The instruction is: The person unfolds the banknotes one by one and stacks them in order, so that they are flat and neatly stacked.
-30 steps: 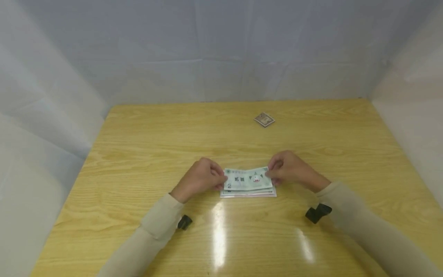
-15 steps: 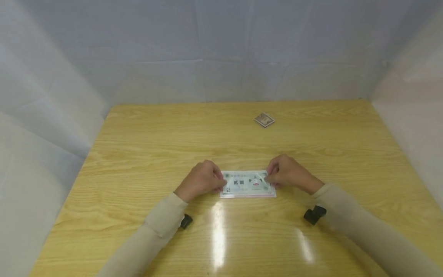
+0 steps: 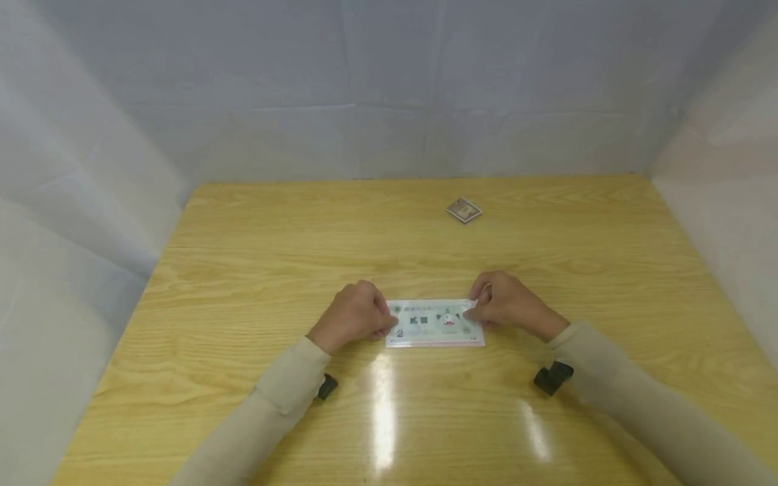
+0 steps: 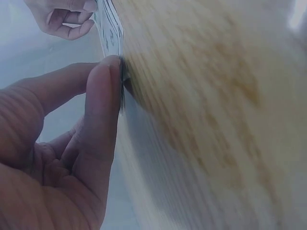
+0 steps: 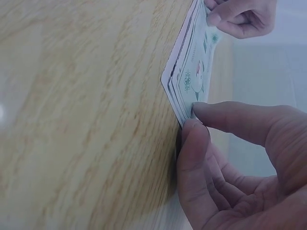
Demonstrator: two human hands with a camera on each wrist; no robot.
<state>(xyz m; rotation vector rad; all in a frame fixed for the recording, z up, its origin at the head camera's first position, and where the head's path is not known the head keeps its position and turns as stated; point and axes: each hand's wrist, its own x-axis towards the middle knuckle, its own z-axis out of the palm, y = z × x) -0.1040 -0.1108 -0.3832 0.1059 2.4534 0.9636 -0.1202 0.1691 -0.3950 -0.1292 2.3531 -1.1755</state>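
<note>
A pale green banknote (image 3: 428, 324) marked 2 lies flat on top of a thin stack of notes, squared up over it. At the stack's front edge a pinkish-white strip (image 3: 434, 343) shows from a lower note. My left hand (image 3: 352, 316) pinches the left end of the stack between thumb and fingers. At the right end, my right hand (image 3: 507, 307) pinches the near corner, and the right wrist view shows several layered edges (image 5: 173, 91) beside its fingertips. How many notes each pinch takes in cannot be told.
A small brown-and-white folded note or card (image 3: 464, 210) lies farther back on the wooden table (image 3: 292, 236). White cloth (image 3: 395, 88) hangs behind the table and at both sides. Dark wrist devices (image 3: 553, 376) sit under the sleeves.
The green banknote, slightly raised and bent a second ago, has come down flat onto the stack. Both hands have lowered a little with it and have since stayed nearly still.
</note>
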